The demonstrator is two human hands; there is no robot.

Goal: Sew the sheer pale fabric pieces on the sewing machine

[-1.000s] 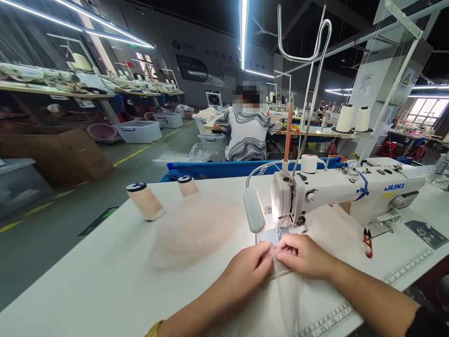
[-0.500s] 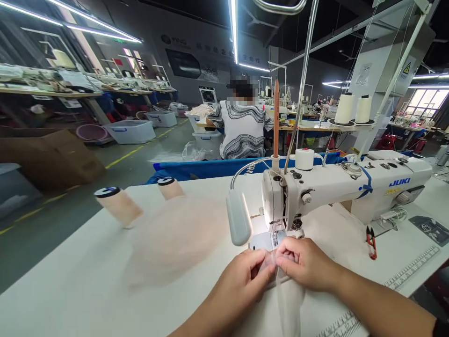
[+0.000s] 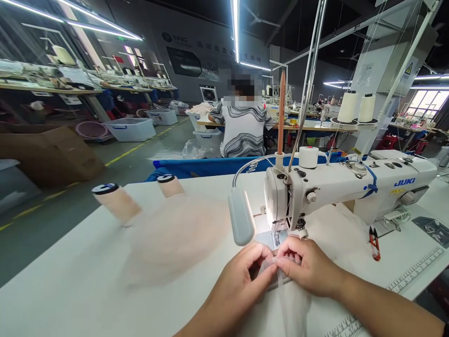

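Just in front of the presser foot of a white sewing machine (image 3: 329, 182), my left hand (image 3: 247, 271) and my right hand (image 3: 305, 264) meet, fingertips almost touching. Both pinch a sheer, whitish fabric (image 3: 293, 304) between thumb and fingers. From the pinch the fabric hangs in a narrow fold toward the table's front edge. The needle and presser foot (image 3: 277, 238) stand right beyond my fingers; whether the fabric lies under the foot is hidden. A grey lamp (image 3: 241, 217) on a bent arm lights this spot from the left.
A heap of sheer pale fabric (image 3: 178, 238) and two peach thread cones (image 3: 117, 203) occupy the table's left side. Red-handled thread snips (image 3: 374, 243) lie right of the machine, near a printed ruler (image 3: 416, 271). A person in a patterned shirt (image 3: 243, 128) sits ahead, back turned.
My left hand's fingers have arched and moved up against the right fingertips, still pinching the fabric. The view has shifted slightly, so the machine appears a little farther right.
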